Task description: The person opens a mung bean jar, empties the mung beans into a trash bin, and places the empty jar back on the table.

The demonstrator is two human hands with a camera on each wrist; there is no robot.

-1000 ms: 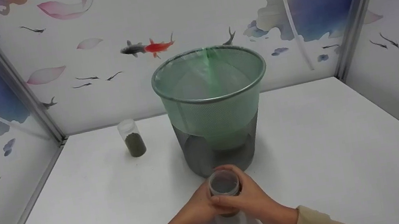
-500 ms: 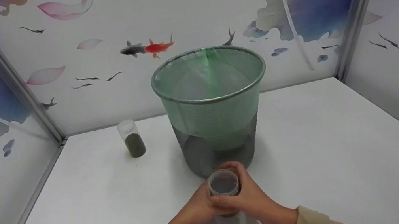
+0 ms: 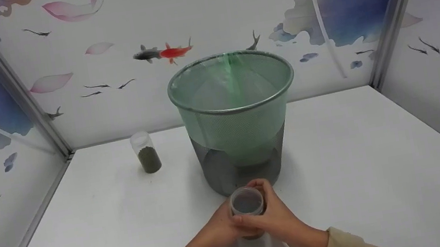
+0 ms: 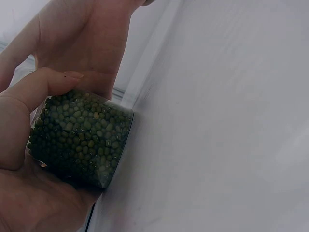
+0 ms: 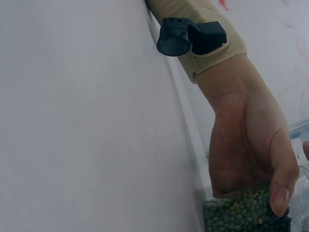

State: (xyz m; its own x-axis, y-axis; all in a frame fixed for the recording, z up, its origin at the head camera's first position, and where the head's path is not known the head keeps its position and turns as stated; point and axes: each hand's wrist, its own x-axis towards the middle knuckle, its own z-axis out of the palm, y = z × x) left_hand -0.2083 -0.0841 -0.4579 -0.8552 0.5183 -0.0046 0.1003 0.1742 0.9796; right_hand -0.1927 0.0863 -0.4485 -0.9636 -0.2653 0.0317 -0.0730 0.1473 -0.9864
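In the head view, a clear jar (image 3: 247,202) stands upright between my two hands at the front of the table. Green mung beans (image 4: 82,137) fill its lower part, as the left wrist view shows. My left hand (image 3: 218,229) grips the jar low down, with its thumb across the side in the left wrist view. My right hand (image 3: 280,216) curls around the upper part near the rim, its thumb in front and fingers behind. In the right wrist view, the left hand (image 5: 251,140) holds the bean-filled part. Whether a lid covers the top, I cannot tell.
Just beyond my hands stands a grey mesh wastebasket (image 3: 240,138) lined with a green bag (image 3: 235,81). Farther left, a second clear jar (image 3: 147,155) is partly filled with green beans. Printed panels (image 3: 202,11) enclose the white table (image 3: 364,171) at the back and sides.
The right hand's fingers behind the jar have shifted slightly to the right and up around the rim. Jar, left hand, wastebasket and second jar stay where they were.
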